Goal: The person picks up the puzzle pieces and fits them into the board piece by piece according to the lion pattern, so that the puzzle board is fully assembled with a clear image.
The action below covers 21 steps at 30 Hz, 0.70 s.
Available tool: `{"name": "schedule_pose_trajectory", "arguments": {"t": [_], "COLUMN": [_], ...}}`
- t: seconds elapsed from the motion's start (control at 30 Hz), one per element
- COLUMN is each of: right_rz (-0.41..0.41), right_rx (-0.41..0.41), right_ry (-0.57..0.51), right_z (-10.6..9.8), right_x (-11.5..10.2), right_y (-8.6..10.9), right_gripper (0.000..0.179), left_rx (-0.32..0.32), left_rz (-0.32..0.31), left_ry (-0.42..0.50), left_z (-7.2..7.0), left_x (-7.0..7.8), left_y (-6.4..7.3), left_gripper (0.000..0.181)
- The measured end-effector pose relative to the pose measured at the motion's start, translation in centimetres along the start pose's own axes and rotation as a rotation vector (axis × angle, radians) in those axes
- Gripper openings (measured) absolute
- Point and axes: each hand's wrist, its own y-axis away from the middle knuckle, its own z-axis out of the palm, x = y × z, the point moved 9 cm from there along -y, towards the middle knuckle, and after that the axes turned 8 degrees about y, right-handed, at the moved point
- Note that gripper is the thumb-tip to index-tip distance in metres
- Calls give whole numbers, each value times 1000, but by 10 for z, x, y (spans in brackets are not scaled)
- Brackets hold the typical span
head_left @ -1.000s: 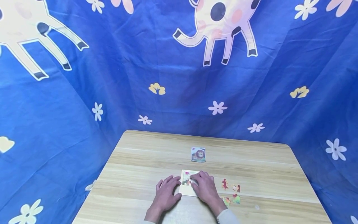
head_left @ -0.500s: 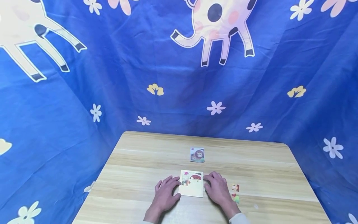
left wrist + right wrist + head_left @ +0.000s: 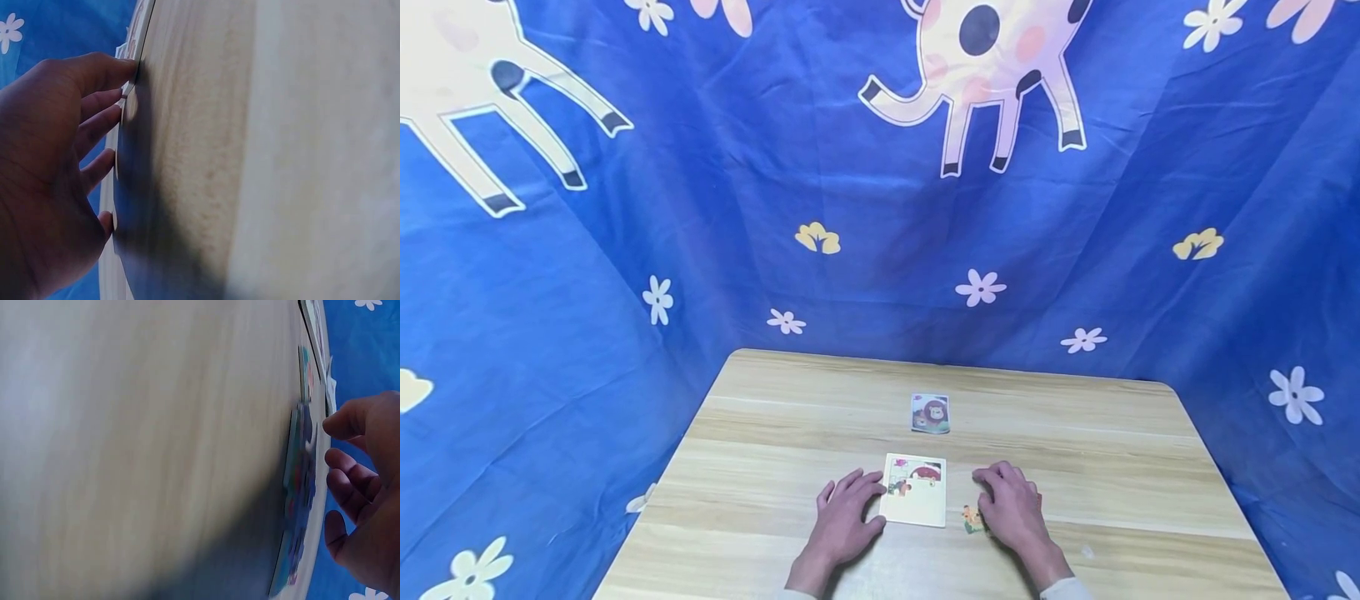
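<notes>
A pale jigsaw tray [image 3: 917, 510] lies flat in front of me, with several picture pieces set in its upper part and left side. My left hand [image 3: 842, 521] rests at its left edge; thumb and fingertips touch the rim in the left wrist view. My right hand [image 3: 1013, 510] is to the right of the tray, above loose jigsaw pieces [image 3: 299, 469]. Its fingers are relaxed and apart, with nothing visible between them in the right wrist view. An orange and green piece [image 3: 972, 518] shows beside the right thumb; the hand hides most other pieces in the head view.
A small lion picture card [image 3: 931, 414] lies behind the tray on the wooden table [image 3: 790, 417]. A small clear scrap [image 3: 1087, 552] is at the right. Blue patterned cloth [image 3: 880, 317] hangs behind and at both sides.
My right hand has moved right, from over the tray to the loose pieces. A dark red piece shows in the tray's upper right. The left hand stays at the tray's edge.
</notes>
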Motion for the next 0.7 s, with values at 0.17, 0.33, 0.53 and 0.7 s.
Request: {"name": "schedule_pose_trajectory", "arguments": {"t": [0.17,0.33,0.53,0.7], "right_rz": [17,24,54,59], "right_rx": [12,22,17,11], "right_ry": [-11,-7,-6,19], "right_z": [-5,-6,-8,-8], "right_x": [10,21,33,37], "right_y": [1,3,5,5], "right_gripper": [36,37,37,36], "left_rx": [-7,-12,-9,-8], "left_rz": [-3,-5,-2,-4], "left_ry": [-4,-2,-11,-13], "left_z": [0,0,0,0], "left_x": [0,1,1,-1], "left_y": [-1,-1,-2,-1], "left_gripper": [37,37,37,37]}}
